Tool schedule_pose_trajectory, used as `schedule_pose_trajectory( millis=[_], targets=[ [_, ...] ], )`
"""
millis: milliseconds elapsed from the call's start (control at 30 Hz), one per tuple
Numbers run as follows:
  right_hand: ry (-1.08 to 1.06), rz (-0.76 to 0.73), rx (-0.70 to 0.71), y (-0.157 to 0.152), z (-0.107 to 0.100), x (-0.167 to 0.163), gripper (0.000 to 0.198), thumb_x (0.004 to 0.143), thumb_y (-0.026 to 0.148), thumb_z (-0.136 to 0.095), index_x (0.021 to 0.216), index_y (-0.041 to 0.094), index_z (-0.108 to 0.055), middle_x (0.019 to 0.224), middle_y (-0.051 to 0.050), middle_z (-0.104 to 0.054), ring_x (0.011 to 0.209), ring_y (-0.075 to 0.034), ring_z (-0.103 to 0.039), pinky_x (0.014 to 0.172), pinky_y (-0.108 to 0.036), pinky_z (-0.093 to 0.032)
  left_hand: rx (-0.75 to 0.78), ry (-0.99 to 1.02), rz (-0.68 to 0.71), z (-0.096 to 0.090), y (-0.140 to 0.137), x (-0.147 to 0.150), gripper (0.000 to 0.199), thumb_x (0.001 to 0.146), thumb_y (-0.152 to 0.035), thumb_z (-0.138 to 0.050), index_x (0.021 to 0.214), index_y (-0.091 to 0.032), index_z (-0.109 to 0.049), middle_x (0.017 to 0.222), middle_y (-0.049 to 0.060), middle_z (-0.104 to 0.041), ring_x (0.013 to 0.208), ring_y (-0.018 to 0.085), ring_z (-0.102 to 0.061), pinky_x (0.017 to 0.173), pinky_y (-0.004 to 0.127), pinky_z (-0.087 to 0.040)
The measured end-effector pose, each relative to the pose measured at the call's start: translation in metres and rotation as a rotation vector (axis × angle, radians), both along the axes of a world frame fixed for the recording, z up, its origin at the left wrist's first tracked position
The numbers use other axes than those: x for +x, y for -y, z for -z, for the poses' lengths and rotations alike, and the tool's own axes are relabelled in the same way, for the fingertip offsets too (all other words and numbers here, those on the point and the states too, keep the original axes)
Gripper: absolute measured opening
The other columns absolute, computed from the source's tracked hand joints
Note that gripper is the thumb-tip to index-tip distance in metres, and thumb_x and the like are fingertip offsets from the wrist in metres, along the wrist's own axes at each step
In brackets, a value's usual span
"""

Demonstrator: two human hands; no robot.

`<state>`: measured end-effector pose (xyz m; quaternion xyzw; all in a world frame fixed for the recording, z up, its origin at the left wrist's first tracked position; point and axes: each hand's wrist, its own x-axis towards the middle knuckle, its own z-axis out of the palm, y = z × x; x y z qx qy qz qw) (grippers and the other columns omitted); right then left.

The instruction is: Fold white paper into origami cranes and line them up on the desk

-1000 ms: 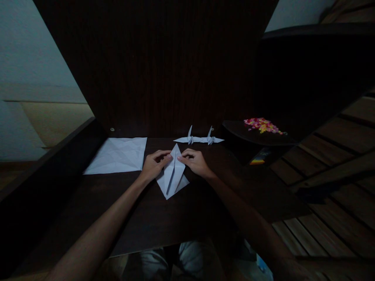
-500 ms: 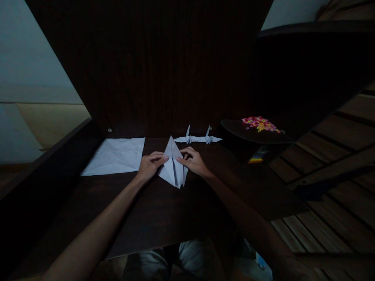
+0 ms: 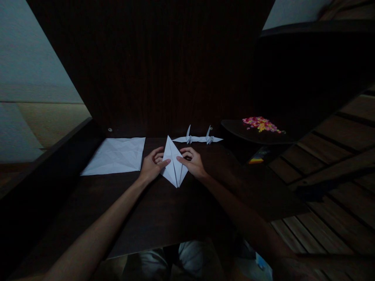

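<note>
We hold a folded white paper (image 3: 173, 156) above the middle of the counter (image 3: 152, 218), between our 2 hands. Our left hand (image 3: 154, 164) grips its left edge, thumb on the front face and the other fingers bent around at the side. Our right hand (image 3: 191, 162) grips the right edge in the same way, its thumb near the centre crease. The paper has a kite shape, 1 sharp point facing away from us and another facing toward us, with a narrow slit running down its lower half.

To the left of our left hand, we see creased white sheets (image 3: 115, 156) lying flat. Beyond our right hand, 2 white paper cranes (image 3: 198, 139) stand in a row near the dark back panel (image 3: 161, 70), their wing or tail tips pointing sideways. Farther right, we see a heap of small pink, red and yellow pieces (image 3: 261, 124) on a rounded shelf (image 3: 234, 129).
</note>
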<state>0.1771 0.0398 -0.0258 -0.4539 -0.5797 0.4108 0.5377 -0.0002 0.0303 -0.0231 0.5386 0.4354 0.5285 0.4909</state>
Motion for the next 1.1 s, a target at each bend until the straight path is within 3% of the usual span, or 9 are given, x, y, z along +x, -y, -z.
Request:
schedule_pose_trajectory(
  millis=[133, 233, 333, 400, 533, 833, 933, 1100],
  targets=[
    [-0.087, 0.031, 0.017, 0.000, 0.001, -0.004, 0.040, 0.057, 0.028, -0.076, 0.090, 0.019, -0.056, 0.076, -0.001, -0.063, 0.072, -0.016, -0.061, 0.063, -0.029, -0.050, 0.048, -0.023, -0.028, 0.002, 0.000, 0.001, 0.072, 0.062, -0.028, -0.077, 0.124, -0.018, -0.043, 0.105, 0.008, -0.064, 0.067, 0.011, -0.063, 0.061, 0.025, -0.051],
    [-0.112, 0.094, 0.068, 0.001, 0.001, -0.007, 0.043, 0.054, 0.027, -0.078, 0.090, 0.019, -0.056, 0.086, -0.004, -0.061, 0.074, -0.015, -0.059, 0.064, -0.028, -0.052, 0.202, -0.149, -0.154, 0.003, 0.001, 0.001, 0.062, 0.064, -0.027, -0.075, 0.118, -0.021, -0.045, 0.109, 0.007, -0.057, 0.065, 0.010, -0.058, 0.057, 0.024, -0.049],
    [-0.117, 0.128, 0.105, 0.003, 0.000, -0.009, 0.041, 0.057, 0.028, -0.076, 0.091, 0.019, -0.056, 0.093, -0.005, -0.059, 0.075, -0.014, -0.058, 0.063, -0.028, -0.053, 0.435, -0.433, -0.288, -0.001, 0.006, 0.001, 0.029, 0.072, -0.026, -0.070, 0.098, -0.020, -0.059, 0.107, 0.008, -0.055, 0.098, 0.021, -0.055, 0.077, 0.033, -0.049],
    [-0.117, 0.137, 0.135, 0.005, -0.001, -0.009, 0.038, 0.060, 0.028, -0.075, 0.091, 0.020, -0.055, 0.096, -0.006, -0.058, 0.078, -0.015, -0.058, 0.063, -0.028, -0.053, 0.522, -0.555, -0.287, -0.005, 0.009, 0.001, 0.014, 0.078, -0.025, -0.064, 0.092, -0.020, -0.064, 0.106, 0.009, -0.056, 0.103, 0.024, -0.052, 0.083, 0.038, -0.047],
    [-0.081, 0.115, 0.206, 0.010, -0.001, -0.011, 0.033, 0.065, 0.024, -0.071, 0.094, 0.021, -0.054, 0.099, -0.006, -0.055, 0.086, -0.016, -0.058, 0.063, -0.026, -0.054, 0.562, -0.607, -0.180, -0.009, 0.014, 0.004, 0.019, 0.083, -0.024, -0.058, 0.098, -0.022, -0.069, 0.109, 0.009, -0.058, 0.102, 0.023, -0.055, 0.091, 0.041, -0.045],
    [0.054, 0.041, 0.398, 0.025, -0.013, -0.012, 0.037, 0.077, 0.029, -0.064, 0.112, 0.024, -0.054, 0.120, -0.008, -0.051, 0.111, -0.022, -0.053, 0.089, -0.035, -0.050, 0.379, -0.405, 0.039, -0.013, 0.011, 0.003, 0.036, 0.084, -0.024, -0.053, 0.120, -0.022, -0.062, 0.126, 0.007, -0.060, 0.117, 0.023, -0.055, 0.102, 0.040, -0.041],
    [0.079, -0.053, 0.454, 0.029, -0.016, -0.011, 0.049, 0.082, 0.038, -0.059, 0.128, 0.026, -0.046, 0.134, -0.009, -0.046, 0.124, -0.025, -0.045, 0.104, -0.042, -0.040, 0.217, -0.222, 0.094, -0.015, 0.011, 0.006, 0.041, 0.081, -0.026, -0.054, 0.122, -0.020, -0.060, 0.123, 0.007, -0.063, 0.115, 0.025, -0.056, 0.097, 0.040, -0.044],
    [0.127, -0.277, 0.458, 0.032, -0.016, -0.009, 0.060, 0.090, 0.048, -0.041, 0.144, 0.026, -0.026, 0.152, -0.007, -0.026, 0.138, -0.025, -0.029, 0.108, -0.045, -0.035, -0.102, 0.254, 0.191, -0.012, 0.008, 0.006, 0.042, 0.078, -0.037, -0.054, 0.108, -0.012, -0.066, 0.109, 0.010, -0.070, 0.109, 0.029, -0.059, 0.093, 0.038, -0.046]
  ],
)
